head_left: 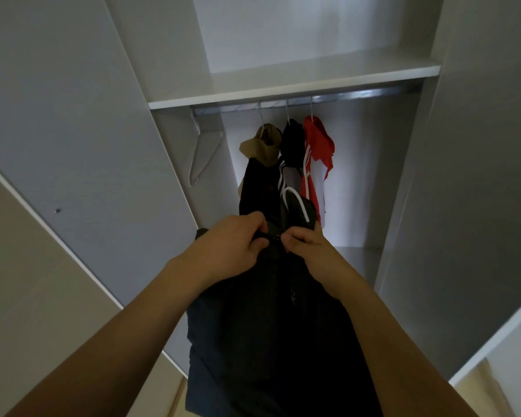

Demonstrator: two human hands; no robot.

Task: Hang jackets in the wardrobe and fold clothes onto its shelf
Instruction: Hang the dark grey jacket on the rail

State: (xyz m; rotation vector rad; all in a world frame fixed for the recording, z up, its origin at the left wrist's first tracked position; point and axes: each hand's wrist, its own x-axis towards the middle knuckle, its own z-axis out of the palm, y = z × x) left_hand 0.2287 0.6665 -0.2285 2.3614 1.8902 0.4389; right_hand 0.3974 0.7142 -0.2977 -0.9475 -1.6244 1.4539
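left hand [233,243] + right hand [306,245]: pinch dark jacket [271,326] collar | white hanger [295,203] inside | below rail [298,100]: tan, black, red garments; empty hanger [202,155] left

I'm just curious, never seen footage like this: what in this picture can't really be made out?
- Head view: the dark jacket is too dim to show its front or fastening.
- What the left hand and right hand pinch is hidden by their fingers.
- The hanger in the jacket is mostly buried in cloth.
- The jacket's hem is cut off by the bottom edge.
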